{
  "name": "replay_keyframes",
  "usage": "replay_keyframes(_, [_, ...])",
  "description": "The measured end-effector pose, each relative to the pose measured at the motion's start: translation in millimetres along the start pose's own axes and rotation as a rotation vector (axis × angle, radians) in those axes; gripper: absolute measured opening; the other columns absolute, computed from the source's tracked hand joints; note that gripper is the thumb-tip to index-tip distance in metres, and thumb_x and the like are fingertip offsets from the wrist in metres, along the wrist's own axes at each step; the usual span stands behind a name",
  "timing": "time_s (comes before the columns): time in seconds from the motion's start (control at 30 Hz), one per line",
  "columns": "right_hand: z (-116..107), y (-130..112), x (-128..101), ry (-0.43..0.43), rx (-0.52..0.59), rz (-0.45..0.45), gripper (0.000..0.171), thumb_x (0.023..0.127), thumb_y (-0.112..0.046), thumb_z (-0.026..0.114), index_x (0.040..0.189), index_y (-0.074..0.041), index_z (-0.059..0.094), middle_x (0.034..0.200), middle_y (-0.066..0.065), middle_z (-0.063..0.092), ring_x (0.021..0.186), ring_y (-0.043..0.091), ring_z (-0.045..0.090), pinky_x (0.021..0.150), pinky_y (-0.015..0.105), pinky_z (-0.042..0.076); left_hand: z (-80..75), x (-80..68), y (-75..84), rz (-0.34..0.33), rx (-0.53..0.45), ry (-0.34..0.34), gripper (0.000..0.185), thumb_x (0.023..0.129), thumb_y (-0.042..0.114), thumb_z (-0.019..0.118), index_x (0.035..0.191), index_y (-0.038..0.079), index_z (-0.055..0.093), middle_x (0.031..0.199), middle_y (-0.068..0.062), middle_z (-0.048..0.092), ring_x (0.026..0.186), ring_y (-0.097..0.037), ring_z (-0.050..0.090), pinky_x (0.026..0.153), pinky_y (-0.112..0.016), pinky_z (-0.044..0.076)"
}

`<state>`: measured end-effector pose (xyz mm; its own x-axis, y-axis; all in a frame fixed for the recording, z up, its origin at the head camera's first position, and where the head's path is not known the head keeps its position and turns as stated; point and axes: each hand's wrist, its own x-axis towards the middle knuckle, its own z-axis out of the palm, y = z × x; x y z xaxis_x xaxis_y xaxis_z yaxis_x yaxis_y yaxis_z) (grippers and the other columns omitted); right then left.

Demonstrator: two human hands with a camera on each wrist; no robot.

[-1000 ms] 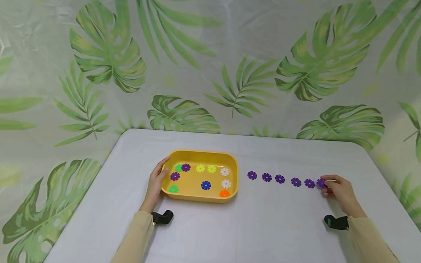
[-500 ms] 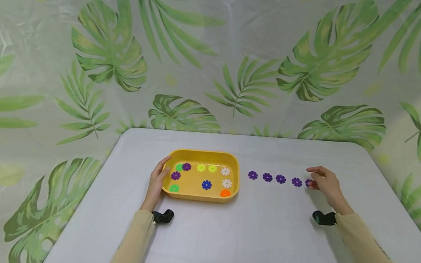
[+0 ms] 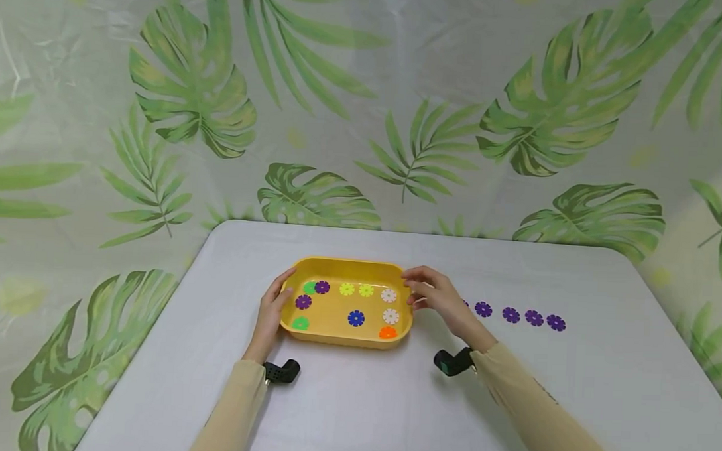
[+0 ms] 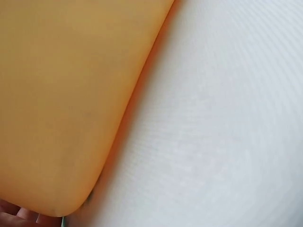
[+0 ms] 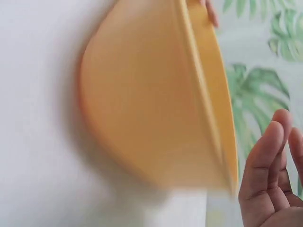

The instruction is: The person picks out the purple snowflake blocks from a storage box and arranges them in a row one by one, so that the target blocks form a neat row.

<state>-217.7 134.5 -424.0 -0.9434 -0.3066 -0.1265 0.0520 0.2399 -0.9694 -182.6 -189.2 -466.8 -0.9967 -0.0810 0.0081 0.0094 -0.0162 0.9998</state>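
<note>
A yellow plastic tray [image 3: 339,340] stands on the table, holding several notched snowflake discs in green, purple, yellow, white, blue and orange. My left hand [image 3: 267,320] grips its left wall, thumb inside the rim. Over at the right rim, my right hand [image 3: 444,303] hovers with nothing in it. Relaxed fingers [image 5: 265,156] show in the right wrist view, apart from the tray wall [image 5: 142,99]. Right of the tray runs a row of purple snowflake discs [image 3: 533,318], its left end partly hidden by the right hand. The blue disc [image 3: 356,318] lies near the tray's middle.
A white cloth covers the table [image 3: 354,411]. Behind it hangs a leaf-patterned curtain [image 3: 317,104]. Each wrist carries a black camera, such as the right wrist camera [image 3: 452,363].
My right hand has let go of the last purple disc at the row's right end and moved left to the tray. The left hand has kept its grip on the tray.
</note>
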Motion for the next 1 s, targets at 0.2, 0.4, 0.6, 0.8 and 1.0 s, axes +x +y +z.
replay_keyframes(0.2, [67.9,-17.2,21.0,-0.156,0.068,-0.028,0.032,0.101,-0.011,0.044,0.128,0.005,0.050,0.123,0.025,0.052,0.089,0.027,0.062,0.083,0.038,0.055,0.5,-0.4,-0.4,0.002,0.005,-0.002,0.043,0.102,0.007,0.040,0.145,0.005,0.040,0.153,-0.009,0.031,0.142,-0.020,0.019,0.116,-0.032,0.016])
replay_keyframes(0.4, [121.8,-18.3,42.9,-0.256,0.130,0.031,0.034,0.102,-0.011,0.040,0.133,0.003,0.046,0.135,0.024,0.045,0.103,0.036,0.059,0.091,0.044,0.050,-2.6,8.1,-15.2,0.012,0.000,0.000,0.043,0.102,0.006,0.040,0.144,0.005,0.041,0.153,-0.009,0.031,0.142,-0.021,0.018,0.116,-0.034,0.015])
replay_keyframes(0.6, [155.8,-18.9,58.9,-0.257,0.097,0.117,0.033,0.102,-0.010,0.039,0.133,0.000,0.046,0.135,0.020,0.045,0.102,0.036,0.058,0.085,0.040,0.052,-4.1,16.6,-29.7,0.056,0.006,0.016,0.041,0.102,0.009,0.042,0.143,0.007,0.044,0.151,-0.008,0.034,0.142,-0.019,0.020,0.116,-0.033,0.016])
replay_keyframes(0.8, [174.7,-18.1,70.1,-0.255,-0.027,0.148,0.032,0.103,-0.010,0.038,0.132,-0.004,0.050,0.125,0.014,0.052,0.088,0.029,0.059,0.072,0.033,0.054,-5.6,16.7,-29.8,0.089,0.026,0.023,0.040,0.101,0.008,0.041,0.142,0.006,0.045,0.150,-0.010,0.035,0.142,-0.021,0.020,0.116,-0.037,0.016])
replay_keyframes(1.0, [181.3,-12.8,79.1,-0.270,-0.098,0.134,0.029,0.102,-0.009,0.039,0.124,-0.001,0.055,0.098,0.011,0.058,0.075,0.020,0.058,0.066,0.027,0.055,-6.5,17.2,-30.6,0.088,0.023,0.028,0.040,0.101,0.007,0.041,0.141,0.006,0.046,0.151,-0.009,0.035,0.142,-0.021,0.019,0.116,-0.038,0.016])
